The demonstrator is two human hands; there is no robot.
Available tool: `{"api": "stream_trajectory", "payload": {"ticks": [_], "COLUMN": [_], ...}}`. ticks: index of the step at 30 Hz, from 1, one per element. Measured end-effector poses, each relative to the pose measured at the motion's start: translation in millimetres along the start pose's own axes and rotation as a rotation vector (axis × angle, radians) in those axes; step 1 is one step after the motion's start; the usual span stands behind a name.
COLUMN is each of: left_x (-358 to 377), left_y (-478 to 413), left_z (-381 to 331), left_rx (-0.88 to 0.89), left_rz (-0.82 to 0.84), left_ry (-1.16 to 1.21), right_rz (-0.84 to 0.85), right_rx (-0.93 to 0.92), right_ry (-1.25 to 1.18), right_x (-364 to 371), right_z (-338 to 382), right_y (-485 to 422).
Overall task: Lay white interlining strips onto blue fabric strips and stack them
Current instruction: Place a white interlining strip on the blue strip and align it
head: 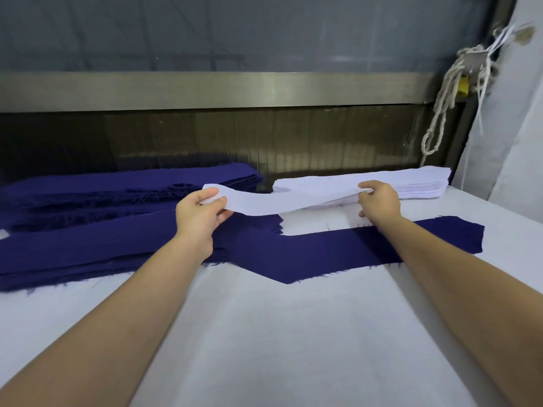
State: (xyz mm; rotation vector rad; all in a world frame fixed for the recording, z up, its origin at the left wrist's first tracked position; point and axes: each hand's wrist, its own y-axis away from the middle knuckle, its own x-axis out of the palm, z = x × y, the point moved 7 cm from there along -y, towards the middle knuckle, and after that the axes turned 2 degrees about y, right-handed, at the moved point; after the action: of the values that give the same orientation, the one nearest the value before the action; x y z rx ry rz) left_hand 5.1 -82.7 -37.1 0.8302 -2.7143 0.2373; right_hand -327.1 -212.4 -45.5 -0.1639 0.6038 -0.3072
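Head view: interlining strip (282,202) stretched between both hands.

Soft, even light, moderately bright, falls from above and gives the white counter (264,333) a cool bluish-grey cast with no hard glare. Shadows are faint; a pale one lies on the counter under the lifted strip (264,202). A dull sheen runs along the metal rail (205,89), and the dark panel (205,136) below it carries dim reflections. The blue pile (88,201) loses detail in its folds. Wide-angle distortion bows the rail and stretches the forearms (440,274) toward the lower corners. Fine detail is slightly soft throughout.
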Motion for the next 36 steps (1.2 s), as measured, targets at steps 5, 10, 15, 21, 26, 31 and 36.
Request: {"api": "stream_trajectory", "payload": {"ticks": [5, 10, 15, 21, 26, 31, 36], "left_x": [-2, 8, 10, 12, 18, 23, 26], "left_y": [-1, 5, 10, 17, 26, 35, 40], "left_z": [-5, -7, -9, -9, -8, -2, 4], "left_rx": [0.012, -0.039, -0.038, 0.027, 0.068, 0.072, 0.095], "left_rz": [0.103, 0.331, 0.393, 0.397, 0.450, 0.582, 0.641], "left_ry": [-0.135, -0.289, -0.373, -0.466, -0.552, -0.808, -0.975], "right_rz": [-0.044, -0.120, -0.103, 0.041, 0.031, 0.016, -0.018], "right_rx": [0.197, 0.301, 0.278, 0.187, 0.132, 0.176, 0.123], "right_ry": [-0.407, -0.685, -0.591, -0.532, -0.550, -0.356, -0.044], "right_x": [-13, -32, -51, -77, -104, -111, -110], "right_z": [-16, -32, -50, -50, -53, -64, -69], "right_y": [-2, 1, 5, 19, 31, 28, 26]}}
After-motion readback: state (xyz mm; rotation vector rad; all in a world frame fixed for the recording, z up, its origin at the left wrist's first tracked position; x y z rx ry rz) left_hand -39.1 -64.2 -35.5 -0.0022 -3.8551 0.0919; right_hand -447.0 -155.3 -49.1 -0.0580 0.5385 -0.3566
